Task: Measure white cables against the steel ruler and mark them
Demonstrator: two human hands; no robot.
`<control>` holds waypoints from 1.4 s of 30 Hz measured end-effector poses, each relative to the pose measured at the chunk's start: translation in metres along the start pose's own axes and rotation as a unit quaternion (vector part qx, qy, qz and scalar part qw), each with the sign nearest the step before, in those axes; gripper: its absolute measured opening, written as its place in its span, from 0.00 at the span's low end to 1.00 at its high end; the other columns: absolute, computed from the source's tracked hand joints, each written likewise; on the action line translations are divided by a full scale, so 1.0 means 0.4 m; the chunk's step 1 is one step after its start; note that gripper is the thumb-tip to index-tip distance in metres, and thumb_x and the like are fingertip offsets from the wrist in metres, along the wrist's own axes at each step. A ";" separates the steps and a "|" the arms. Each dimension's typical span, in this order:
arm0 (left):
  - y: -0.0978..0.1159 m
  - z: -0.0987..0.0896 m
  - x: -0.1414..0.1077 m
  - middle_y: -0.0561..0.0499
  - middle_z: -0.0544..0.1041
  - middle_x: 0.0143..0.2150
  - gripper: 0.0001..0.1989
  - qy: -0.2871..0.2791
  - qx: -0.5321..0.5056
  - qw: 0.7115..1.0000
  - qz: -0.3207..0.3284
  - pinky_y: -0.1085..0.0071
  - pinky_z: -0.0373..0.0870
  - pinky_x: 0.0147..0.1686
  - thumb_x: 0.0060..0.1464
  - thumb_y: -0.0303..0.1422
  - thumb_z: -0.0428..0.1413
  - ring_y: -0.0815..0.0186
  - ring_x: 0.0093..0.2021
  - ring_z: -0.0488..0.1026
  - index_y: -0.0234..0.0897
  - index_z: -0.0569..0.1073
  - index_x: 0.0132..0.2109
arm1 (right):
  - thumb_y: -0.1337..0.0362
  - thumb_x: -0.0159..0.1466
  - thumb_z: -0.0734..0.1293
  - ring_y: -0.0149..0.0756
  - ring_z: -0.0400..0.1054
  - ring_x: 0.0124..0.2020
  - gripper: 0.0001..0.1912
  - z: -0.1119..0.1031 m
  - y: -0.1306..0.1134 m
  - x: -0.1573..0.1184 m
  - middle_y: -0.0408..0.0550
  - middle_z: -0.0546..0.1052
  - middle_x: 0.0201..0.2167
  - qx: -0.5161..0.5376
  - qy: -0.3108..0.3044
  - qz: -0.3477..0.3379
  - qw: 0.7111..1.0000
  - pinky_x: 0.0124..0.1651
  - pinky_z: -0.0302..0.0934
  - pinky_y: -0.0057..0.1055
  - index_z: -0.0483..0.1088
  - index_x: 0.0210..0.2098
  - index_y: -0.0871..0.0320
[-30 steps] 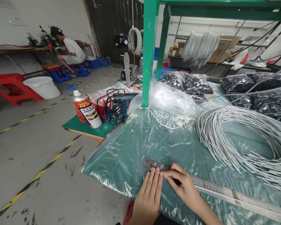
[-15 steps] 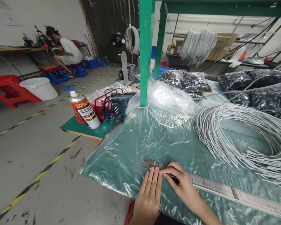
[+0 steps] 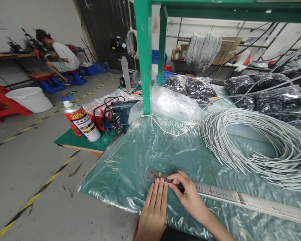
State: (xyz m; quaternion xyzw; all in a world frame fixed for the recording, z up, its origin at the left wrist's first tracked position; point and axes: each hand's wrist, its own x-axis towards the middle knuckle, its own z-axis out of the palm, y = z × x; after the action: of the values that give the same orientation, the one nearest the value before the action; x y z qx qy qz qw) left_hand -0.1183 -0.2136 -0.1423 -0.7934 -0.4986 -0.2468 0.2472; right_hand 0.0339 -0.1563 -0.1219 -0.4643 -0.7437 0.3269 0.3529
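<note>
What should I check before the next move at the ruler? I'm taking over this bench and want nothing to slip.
1. Left hand flat, fingertips on the steel ruler: ok.
2. Right hand pinching a small dark thing at the ruler's edge: ok; what it is, cannot tell.
3. Ruler lying flat on the wrinkled plastic sheet: cannot tell.
4. Coil of white cable apart from the ruler: ok.
5. Spray can upright, away from both hands: ok.

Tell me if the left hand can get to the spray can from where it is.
Probably yes, with a long stretch. The left hand lies flat at the ruler's near end; the spray can stands far off to the left on a lower green board, with only flat plastic sheet between.
</note>
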 end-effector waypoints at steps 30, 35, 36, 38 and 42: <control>0.000 0.011 0.002 0.38 0.69 0.58 0.28 -0.019 0.026 0.999 0.008 0.59 0.60 0.61 0.54 0.23 0.41 0.54 0.60 0.64 0.28 0.57 0.63 | 0.69 0.67 0.59 0.35 0.65 0.39 0.08 -0.026 -0.038 0.015 0.46 0.71 0.35 0.052 -0.024 -0.018 0.998 0.41 0.60 0.31 0.69 0.40 0.56; -0.009 0.005 0.004 0.40 0.70 0.58 0.28 -0.030 0.057 0.997 0.032 0.60 0.54 0.65 0.52 0.22 0.42 0.56 0.59 0.66 0.30 0.60 0.61 | 0.74 0.65 0.57 0.34 0.64 0.38 0.13 -0.020 -0.027 0.016 0.46 0.72 0.36 0.031 -0.018 -0.045 0.998 0.44 0.59 0.33 0.70 0.41 0.55; -0.010 0.005 0.003 0.41 0.70 0.58 0.29 -0.034 0.054 0.998 0.028 0.60 0.52 0.66 0.52 0.22 0.42 0.57 0.59 0.66 0.31 0.60 0.62 | 0.76 0.65 0.56 0.34 0.64 0.39 0.15 -0.018 -0.025 0.016 0.46 0.72 0.36 0.025 -0.018 -0.049 0.998 0.44 0.59 0.33 0.70 0.41 0.55; -0.010 0.007 0.001 0.43 0.70 0.58 0.29 -0.036 0.040 0.998 0.016 0.61 0.49 0.68 0.51 0.22 0.43 0.58 0.60 0.65 0.33 0.59 0.62 | 0.78 0.63 0.55 0.35 0.64 0.39 0.16 -0.015 -0.021 0.017 0.46 0.72 0.36 0.013 -0.017 -0.053 0.998 0.44 0.60 0.34 0.70 0.40 0.55; -0.015 0.009 -0.002 0.42 0.69 0.59 0.30 -0.040 0.008 0.999 0.015 0.61 0.45 0.68 0.49 0.21 0.45 0.56 0.60 0.64 0.33 0.63 0.60 | 0.80 0.61 0.55 0.35 0.64 0.39 0.18 -0.016 -0.020 0.019 0.45 0.73 0.36 0.001 -0.018 -0.054 0.998 0.44 0.60 0.33 0.70 0.40 0.55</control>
State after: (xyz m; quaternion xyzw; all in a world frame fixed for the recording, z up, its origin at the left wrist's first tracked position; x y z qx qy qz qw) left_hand -0.1234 -0.2097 -0.1446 -0.8080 -0.4980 -0.2073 0.2370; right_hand 0.0330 -0.1511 -0.1104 -0.4172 -0.7734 0.3163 0.3575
